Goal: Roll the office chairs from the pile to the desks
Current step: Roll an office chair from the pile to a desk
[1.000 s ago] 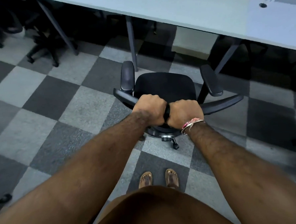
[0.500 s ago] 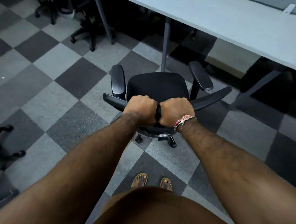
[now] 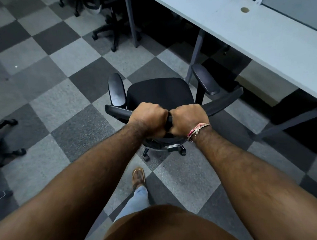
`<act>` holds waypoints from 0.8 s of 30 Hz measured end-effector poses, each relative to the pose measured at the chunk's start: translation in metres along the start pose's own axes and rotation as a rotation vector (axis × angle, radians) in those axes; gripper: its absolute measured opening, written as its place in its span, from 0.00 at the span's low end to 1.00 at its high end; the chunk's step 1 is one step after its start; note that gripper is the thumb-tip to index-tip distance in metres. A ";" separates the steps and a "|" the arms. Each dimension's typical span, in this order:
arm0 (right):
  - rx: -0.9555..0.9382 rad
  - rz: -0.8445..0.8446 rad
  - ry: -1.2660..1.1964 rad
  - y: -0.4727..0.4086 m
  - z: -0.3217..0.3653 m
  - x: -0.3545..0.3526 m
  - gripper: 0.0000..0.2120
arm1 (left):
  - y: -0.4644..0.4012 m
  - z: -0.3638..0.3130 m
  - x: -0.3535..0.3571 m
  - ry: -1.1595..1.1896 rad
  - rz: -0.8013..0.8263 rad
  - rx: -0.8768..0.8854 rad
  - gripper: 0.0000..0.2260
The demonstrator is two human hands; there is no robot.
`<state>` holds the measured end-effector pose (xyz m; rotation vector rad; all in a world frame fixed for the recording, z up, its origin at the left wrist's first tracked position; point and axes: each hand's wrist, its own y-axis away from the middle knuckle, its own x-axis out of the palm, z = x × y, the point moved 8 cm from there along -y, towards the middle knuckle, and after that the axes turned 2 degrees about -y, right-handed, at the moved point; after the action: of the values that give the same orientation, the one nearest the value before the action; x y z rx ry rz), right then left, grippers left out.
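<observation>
We find the office chair standing on the checkered carpet floor, just near of the long pale tabletop that runs along the right and far side. Its black seat faces away from us, toward the far side, and its right armrest lies close to a grey desk leg. The left armrest stands clear over the floor. We note the left hand clamped over the top edge of the backrest, fingers curled round it. The right hand grips the same edge just beside it, knuckles nearly touching; a threaded wristband sits on that wrist. The chair's base and casters show below the hands. One sandalled foot stands near the base. A second chair sits at the far side, partly under the tabletop. Parts of further chair bases show at the left edge.
</observation>
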<state>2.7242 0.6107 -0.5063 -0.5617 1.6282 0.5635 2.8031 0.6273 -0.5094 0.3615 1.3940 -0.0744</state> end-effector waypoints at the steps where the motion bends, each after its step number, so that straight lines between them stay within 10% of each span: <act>1: -0.002 0.005 -0.007 -0.011 0.001 -0.001 0.14 | -0.006 0.009 0.000 -0.004 0.003 0.001 0.10; 24: 0.100 0.028 -0.006 -0.349 -0.027 -0.014 0.13 | -0.219 0.282 -0.005 -0.045 0.015 0.054 0.09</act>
<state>2.9312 0.3285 -0.5053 -0.4630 1.6511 0.5009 3.0116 0.3379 -0.5130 0.4129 1.3471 -0.1078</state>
